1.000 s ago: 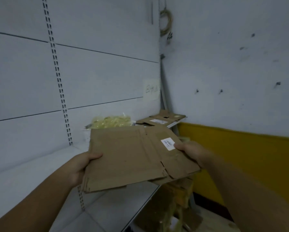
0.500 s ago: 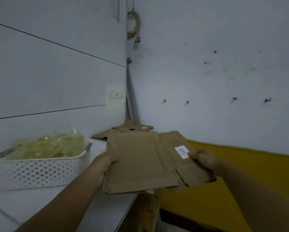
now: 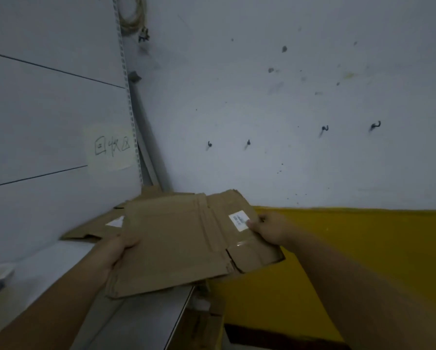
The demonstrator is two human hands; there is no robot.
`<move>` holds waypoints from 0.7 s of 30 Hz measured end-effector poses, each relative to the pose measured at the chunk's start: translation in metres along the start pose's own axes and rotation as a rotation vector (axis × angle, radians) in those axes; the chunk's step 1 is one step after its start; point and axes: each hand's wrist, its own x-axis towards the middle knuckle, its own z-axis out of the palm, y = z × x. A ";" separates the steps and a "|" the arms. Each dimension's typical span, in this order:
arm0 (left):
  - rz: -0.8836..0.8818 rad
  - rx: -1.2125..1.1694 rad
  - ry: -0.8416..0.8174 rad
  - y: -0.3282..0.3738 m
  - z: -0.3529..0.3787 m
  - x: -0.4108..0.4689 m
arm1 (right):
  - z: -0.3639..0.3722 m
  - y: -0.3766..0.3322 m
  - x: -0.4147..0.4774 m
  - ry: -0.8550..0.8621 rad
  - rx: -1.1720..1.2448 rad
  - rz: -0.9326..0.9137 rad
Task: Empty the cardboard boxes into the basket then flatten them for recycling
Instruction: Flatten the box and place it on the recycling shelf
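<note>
Head view. Two bare forearms enter from the lower edge of the frame, one from the lower left corner, one from the lower right.

Left hand (image 3: 115, 251): bare, no glove; thumb visible, the other fingers hidden. No ring seen on the thumb.

Right hand (image 3: 268, 229): bare, no glove; thumb and knuckles visible. No ring visible on the parts that show.

Both wrists bare: no watch, band or bracelet. No sleeve or cuff reaches into view on either arm. Lighting dim, edges soft; finer detail cannot be told.
</note>
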 end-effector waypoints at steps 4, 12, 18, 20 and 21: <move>0.050 0.018 0.020 0.033 0.023 0.019 | -0.012 0.002 0.070 -0.057 -0.034 -0.088; 0.115 0.101 0.278 0.056 0.027 0.067 | 0.012 -0.012 0.202 -0.166 -0.132 -0.243; 0.158 0.101 0.398 0.065 -0.020 0.113 | 0.073 -0.045 0.282 -0.226 -0.182 -0.379; 0.175 0.105 0.404 0.066 -0.030 0.131 | 0.093 -0.052 0.307 -0.224 -0.213 -0.402; 0.169 0.107 0.401 0.066 -0.035 0.140 | 0.101 -0.056 0.320 -0.223 -0.237 -0.421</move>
